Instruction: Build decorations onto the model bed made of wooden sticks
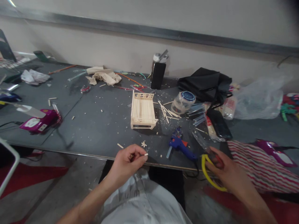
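Note:
My left hand (128, 160) is at the table's front edge, thumb and forefinger pinched on a short wooden stick piece (146, 154). A small star-shaped cluster of stick bits (144, 144) lies just beyond it. My right hand (225, 171) is closed around a hand tool with a yellow handle (206, 172) and some red on it; its working end is too blurred to name. Between the hands lies a blue glue gun (181, 145). A miniature bed made of wooden sticks (143, 109) stands farther back, with a patterned headboard at its far end.
Loose sticks (166, 111) lie beside a clear jar with a blue lid (183, 102). A black bag (205, 82), a phone (219, 123) and a striped cloth (261, 165) are at right. A purple glue gun (40, 120) rests at left; a black box (158, 75) stands behind.

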Demonstrator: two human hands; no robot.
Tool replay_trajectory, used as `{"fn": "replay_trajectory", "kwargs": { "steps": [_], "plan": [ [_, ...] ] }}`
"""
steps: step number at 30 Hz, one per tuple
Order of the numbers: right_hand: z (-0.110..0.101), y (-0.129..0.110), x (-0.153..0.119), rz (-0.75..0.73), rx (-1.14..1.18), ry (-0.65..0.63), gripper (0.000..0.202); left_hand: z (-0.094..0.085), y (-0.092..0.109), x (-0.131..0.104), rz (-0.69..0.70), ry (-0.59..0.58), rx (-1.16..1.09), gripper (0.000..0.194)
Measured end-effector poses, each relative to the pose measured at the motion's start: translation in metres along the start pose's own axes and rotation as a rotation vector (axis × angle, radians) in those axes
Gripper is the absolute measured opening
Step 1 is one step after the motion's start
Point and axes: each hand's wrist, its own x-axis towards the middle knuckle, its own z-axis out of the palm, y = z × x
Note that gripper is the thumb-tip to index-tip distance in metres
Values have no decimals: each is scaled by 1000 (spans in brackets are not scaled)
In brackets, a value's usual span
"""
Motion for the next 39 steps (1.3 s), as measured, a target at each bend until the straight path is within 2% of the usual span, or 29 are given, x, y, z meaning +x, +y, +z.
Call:
{"fn": "replay_trajectory", "kwargs": {
  "steps": [2, 4, 5, 7, 9, 12, 15, 17, 19, 22, 25, 28, 30, 33, 36, 39],
  "plan": [
    [-4, -4, -3, -151, -118, 103, 51, -2, -2, 1, 46, 44, 89, 13],
    [-6, -21, -10, -265, -231, 242, 42, -5, -3, 3, 119, 104, 187, 13],
    [-6, -34, -14, -307, -201, 305, 40, -6, -3, 4, 153, 133, 223, 12],
    [2, -61, -18, -403, -78, 309, 43, -8, -2, 6, 151, 163, 203, 12],
    [15, -81, -18, -482, -102, 229, 45, -11, 0, 7, 41, 143, 8, 12],
    [34, -90, -9, -445, -175, 196, 42, -17, 3, 9, -160, 28, -415, 9],
    [40, -84, 3, -441, -70, 176, 40, -24, 4, 14, -244, -88, -667, 6],
    [36, -82, 6, -439, 41, 206, 41, -28, 4, 19, -254, -126, -740, 4],
    [27, -83, 3, -376, 186, 228, 40, -31, 4, 24, -253, -154, -763, 4],
    [9, -87, -8, -109, 631, 146, 36, -31, 5, 30, -256, -186, -735, 9],
    [-2, -91, -19, 150, 1226, 29, 25, -28, 6, 34, -256, -148, -580, 13],
    [-2, -97, -26, 201, 1565, -141, 21, -21, 3, 36, -165, 0, -119, 19],
    [3, -103, -29, 188, 1615, -303, 21, -16, 0, 37, -42, 65, 254, 17],
    [12, -112, -32, 157, 1623, -466, 21, -11, -2, 38, 89, 40, 634, 15],
    [20, -119, -35, 150, 1644, -503, 24, -8, 1, 37, 101, -2, 788, 14],
    [26, -125, -36, 177, 1647, -541, 24, -5, 5, 38, 81, -12, 826, 15]
  ]
}}
